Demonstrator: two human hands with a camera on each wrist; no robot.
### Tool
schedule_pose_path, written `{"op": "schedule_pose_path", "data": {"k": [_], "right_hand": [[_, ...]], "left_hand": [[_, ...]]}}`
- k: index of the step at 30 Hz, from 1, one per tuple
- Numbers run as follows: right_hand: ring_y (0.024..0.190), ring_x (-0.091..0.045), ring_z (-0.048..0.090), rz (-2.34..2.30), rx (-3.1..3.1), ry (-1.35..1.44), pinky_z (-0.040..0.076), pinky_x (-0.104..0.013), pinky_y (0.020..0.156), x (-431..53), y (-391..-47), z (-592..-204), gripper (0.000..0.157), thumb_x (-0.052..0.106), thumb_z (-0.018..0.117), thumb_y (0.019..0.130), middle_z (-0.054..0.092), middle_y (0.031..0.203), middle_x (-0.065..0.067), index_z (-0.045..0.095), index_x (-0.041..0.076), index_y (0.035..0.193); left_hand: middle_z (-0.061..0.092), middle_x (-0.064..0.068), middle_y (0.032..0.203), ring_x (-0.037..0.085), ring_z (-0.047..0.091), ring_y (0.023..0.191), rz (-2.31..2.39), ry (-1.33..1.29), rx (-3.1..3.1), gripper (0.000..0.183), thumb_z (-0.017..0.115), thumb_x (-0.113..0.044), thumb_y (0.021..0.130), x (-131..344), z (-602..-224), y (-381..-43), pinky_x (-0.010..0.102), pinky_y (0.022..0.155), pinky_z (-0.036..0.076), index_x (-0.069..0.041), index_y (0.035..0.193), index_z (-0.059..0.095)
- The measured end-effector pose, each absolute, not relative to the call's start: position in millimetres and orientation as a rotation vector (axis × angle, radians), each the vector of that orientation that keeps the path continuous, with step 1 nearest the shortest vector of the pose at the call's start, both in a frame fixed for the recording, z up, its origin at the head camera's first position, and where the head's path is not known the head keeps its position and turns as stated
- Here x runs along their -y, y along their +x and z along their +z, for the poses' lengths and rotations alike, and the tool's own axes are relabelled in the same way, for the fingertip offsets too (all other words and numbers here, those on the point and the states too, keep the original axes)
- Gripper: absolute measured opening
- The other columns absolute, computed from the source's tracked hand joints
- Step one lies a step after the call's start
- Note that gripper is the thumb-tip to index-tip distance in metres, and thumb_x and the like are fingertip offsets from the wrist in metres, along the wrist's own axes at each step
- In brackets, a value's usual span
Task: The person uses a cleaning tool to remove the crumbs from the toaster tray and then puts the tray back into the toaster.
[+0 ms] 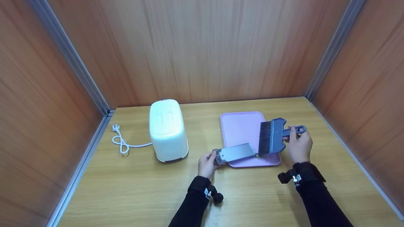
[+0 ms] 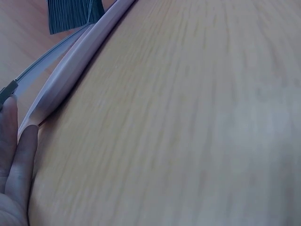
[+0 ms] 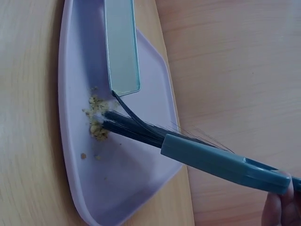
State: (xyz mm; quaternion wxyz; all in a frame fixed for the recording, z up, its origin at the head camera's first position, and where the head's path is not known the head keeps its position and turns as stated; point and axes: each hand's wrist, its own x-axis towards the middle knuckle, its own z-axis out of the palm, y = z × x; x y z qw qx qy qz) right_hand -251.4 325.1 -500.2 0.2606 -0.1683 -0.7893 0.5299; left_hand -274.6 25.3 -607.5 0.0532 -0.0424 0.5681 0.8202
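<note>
My left hand (image 1: 206,164) pinches the dark end of a flat metal crumb tray (image 1: 238,153), held tilted over the purple tray (image 1: 241,127). My right hand (image 1: 299,148) grips the handle of a blue-grey hand brush (image 1: 277,135). The brush bristles (image 3: 134,129) point left, and some bend against the far end of the crumb tray. Below them, in the right wrist view, a small heap of pale crumbs (image 3: 98,129) lies on the purple tray. The left wrist view shows my left fingers (image 2: 23,165) beside the purple tray's edge.
A white toaster (image 1: 167,132) stands to the left on the wooden table (image 1: 151,195), lid or cover over its top. Its white cord (image 1: 139,145) lies looped with the plug further left. Wood-grain panels (image 1: 202,53) enclose the table at the back and sides.
</note>
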Motion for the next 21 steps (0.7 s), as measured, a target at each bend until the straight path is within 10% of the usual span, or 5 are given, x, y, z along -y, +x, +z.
{"op": "schedule_pose_path", "data": {"k": [21], "right_hand": [[0.078,-0.004,0.065,1.382,2.095,-0.314,0.056,-0.012,0.073,-293,-273,-499,0.031,0.019,0.047,0.115,0.068,0.111,-0.016,0.065,-0.003,0.128]], "left_hand": [[0.071,0.024,0.113,0.023,0.070,0.095,2.499,-0.120,-1.727,0.040,0.051,-0.011,0.113,-25,-607,-274,0.045,0.087,0.066,0.023,0.135,0.056]]}}
